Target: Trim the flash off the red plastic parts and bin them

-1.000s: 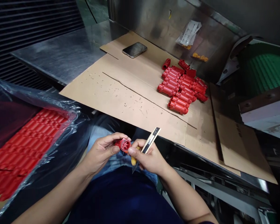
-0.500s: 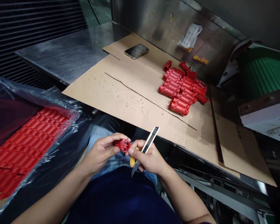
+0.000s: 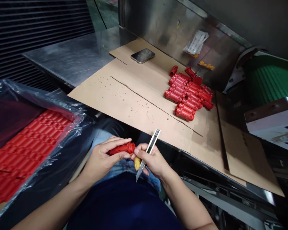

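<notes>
Between the fingers and thumb of my left hand [image 3: 103,156] lies a red ribbed plastic tube [image 3: 122,148], its open end pointing right. My right hand [image 3: 153,159] grips a utility knife [image 3: 148,151] with a pale body and dark strip; the blade points down toward my lap. The right thumb and forefinger touch or nearly touch the tube's right end. A yellow piece [image 3: 137,163], perhaps a covered fingertip, shows beside the knife under the right thumb; its kind is unclear. Both hands are over my lap, in front of the table edge.
Several red tubes [image 3: 184,92] lie grouped on the cardboard [image 3: 158,95], near a phone [image 3: 143,56] and small dark scraps. A plastic-lined container [image 3: 79,111] of red tubes stands at left. A metal wall [image 3: 156,25] rises behind; a white bracket [image 3: 273,118] stands at right.
The red tube has turned in my left hand: its open end faced me before, and now its side shows. The knife stays in my right hand. The view has shifted slightly.
</notes>
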Tool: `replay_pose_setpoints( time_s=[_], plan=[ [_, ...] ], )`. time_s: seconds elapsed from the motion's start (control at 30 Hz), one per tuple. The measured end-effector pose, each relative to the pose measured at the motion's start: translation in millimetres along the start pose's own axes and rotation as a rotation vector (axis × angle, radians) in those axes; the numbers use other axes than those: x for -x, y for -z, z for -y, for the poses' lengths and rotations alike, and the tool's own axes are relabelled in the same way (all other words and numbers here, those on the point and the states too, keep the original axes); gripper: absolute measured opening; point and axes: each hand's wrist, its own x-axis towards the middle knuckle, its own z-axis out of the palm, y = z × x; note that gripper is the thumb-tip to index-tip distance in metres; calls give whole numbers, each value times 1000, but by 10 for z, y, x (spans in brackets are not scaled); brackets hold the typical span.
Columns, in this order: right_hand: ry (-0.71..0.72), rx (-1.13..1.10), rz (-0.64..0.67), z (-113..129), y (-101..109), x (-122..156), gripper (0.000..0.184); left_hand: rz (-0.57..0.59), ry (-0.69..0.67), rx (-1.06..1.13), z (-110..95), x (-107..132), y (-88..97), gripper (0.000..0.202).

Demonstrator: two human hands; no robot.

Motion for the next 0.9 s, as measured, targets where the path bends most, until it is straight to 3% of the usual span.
replay_pose_setpoints(
  time_s=[0.23,0.37,0.6,0.9],
  plan=[
    [144,22,-174,97,-83,70,45,-71,-58,-99,-104,42,-36,36],
    [116,-4,-120,121,-129,68,44,-69,-105,-125,-105,46,-66,38],
    [114,6,-156,101,-175,67,32,-86,-161,-144,-119,57,-116,39],
    [164,54,-129,78,-139,93,35,-55,-216,-163,-142,35,-66,41]
  ],
)
